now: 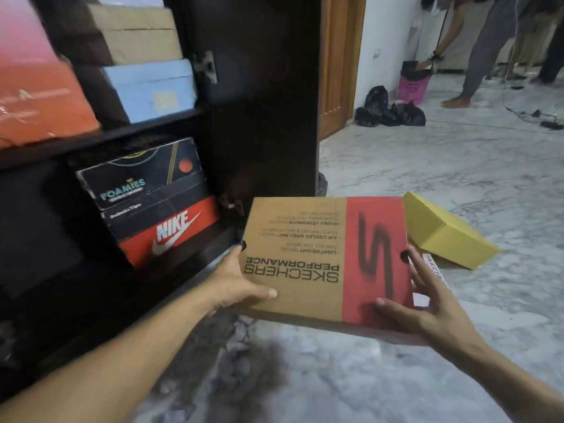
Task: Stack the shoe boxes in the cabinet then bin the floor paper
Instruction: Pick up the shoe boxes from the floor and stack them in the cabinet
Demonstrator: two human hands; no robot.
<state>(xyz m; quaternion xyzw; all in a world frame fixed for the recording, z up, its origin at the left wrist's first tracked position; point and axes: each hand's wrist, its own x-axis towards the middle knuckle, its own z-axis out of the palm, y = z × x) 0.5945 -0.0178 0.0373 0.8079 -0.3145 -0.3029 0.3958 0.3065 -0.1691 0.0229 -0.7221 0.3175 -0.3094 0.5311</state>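
We're gripping the Skechers box [326, 257] w/ left hand [241, 282] & right hand [427, 303] beside the cabinet [262, 117], several boxes [158, 206] shelved, yellow box [442, 230] remaining on floor [457, 163], no paper visible.

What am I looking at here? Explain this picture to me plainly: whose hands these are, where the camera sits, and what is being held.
There is no machine here. A person wears a wide-angle camera on the head, so the one picture looks forward and down at their own arms. The left hand and the right hand hold a brown and red Skechers shoe box by its two sides, thumbs on the lid, above the marble floor. To the left stands an open dark cabinet. Its lower shelf has a black Foamies box stacked above a red Nike box. A yellow box lies on the floor, tilted. Further back, another person bends over a pink bin.
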